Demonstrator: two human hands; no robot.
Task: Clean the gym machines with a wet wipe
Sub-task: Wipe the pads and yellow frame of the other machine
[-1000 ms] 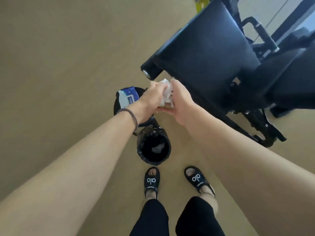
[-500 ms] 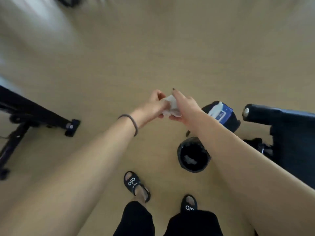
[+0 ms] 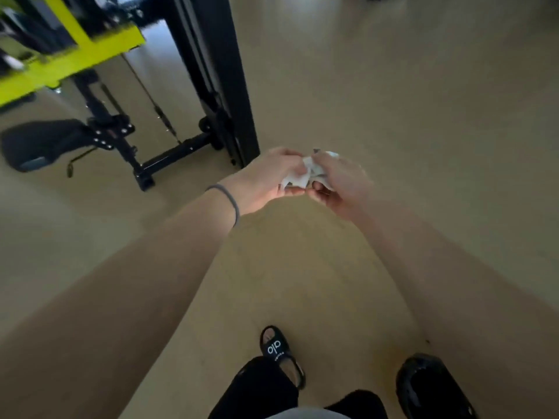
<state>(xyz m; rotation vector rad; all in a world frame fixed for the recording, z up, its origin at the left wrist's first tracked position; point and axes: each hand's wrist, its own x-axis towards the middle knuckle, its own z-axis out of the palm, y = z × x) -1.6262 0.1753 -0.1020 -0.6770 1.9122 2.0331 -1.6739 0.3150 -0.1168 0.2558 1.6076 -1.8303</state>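
Both arms stretched out over the tan floor (image 3: 393,101), meeting mid-frame. Crumpled white wet wipe (image 3: 298,176) bunched between the two hands, held in the air above the floor. Left hand (image 3: 266,179) curled round its left side, fingers (image 3: 290,192) pinching the lower edge; grey hair tie (image 3: 228,201) on that wrist. Right hand (image 3: 338,182) closed over the right side, fingers (image 3: 317,186) tucked under and gripping the wipe. Black-and-yellow gym machine (image 3: 99,86) standing at the floor's upper left corner, well apart. Black slide sandal (image 3: 276,352) planted below. Dark round bin (image 3: 429,385) near the lower right edge.
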